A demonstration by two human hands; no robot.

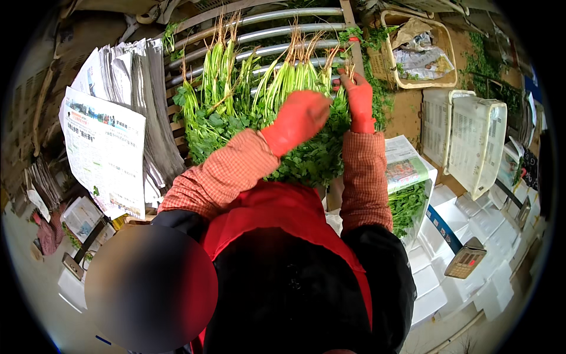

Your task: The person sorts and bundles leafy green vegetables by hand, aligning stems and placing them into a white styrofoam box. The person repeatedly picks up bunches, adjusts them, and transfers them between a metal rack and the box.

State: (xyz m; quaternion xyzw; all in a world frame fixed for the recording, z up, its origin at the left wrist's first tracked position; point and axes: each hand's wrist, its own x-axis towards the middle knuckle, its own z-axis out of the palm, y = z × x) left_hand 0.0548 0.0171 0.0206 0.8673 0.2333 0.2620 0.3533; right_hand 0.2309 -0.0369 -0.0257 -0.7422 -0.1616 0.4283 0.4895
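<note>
Leafy greens [212, 132] with green stems and stringy brown roots lie in bunches on a rack of metal bars [261, 17], roots pointing away from me. My right hand [360, 101], in a red glove, grips a small bunch of these greens [349, 71] near its roots at the rack's right side. My left hand [303, 117], also red-gloved, hovers over the leaves of the middle bunches. Its fingers are curled and blurred, and whether anything is in them cannot be made out.
On my left stands a thick stack of newspapers [106, 146]. A cream plastic basket [420, 79] with crumpled paper sits at the back right, near pale plastic crates [477, 146]. A newspaper-lined white box [426, 194] of greens and a weighing-scale display [466, 259] are on my right.
</note>
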